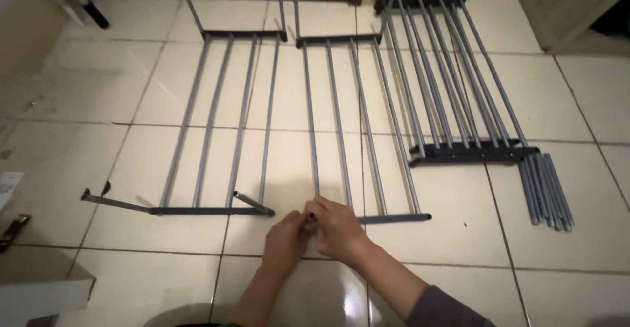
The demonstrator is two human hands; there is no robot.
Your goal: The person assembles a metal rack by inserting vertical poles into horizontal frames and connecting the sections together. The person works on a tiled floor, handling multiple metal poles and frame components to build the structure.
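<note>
Two grey metal rack panels lie flat on the tiled floor. The left panel (pixel 216 123) has several long rods between dark end bars. The middle panel (pixel 348 123) lies beside it. My left hand (pixel 287 236) and my right hand (pixel 336 227) meet at the near end of the middle panel, over its dark end bar (pixel 394 219). Both hands have fingers curled together around something small there, which is hidden by the fingers. My right sleeve is grey.
A stack of similar rack panels (pixel 453 84) lies at the back right, with a bundle of loose grey rods (pixel 548 189) beside it. A white cardboard box (pixel 39 294) sits at the near left. A dark doorway edge runs along the top.
</note>
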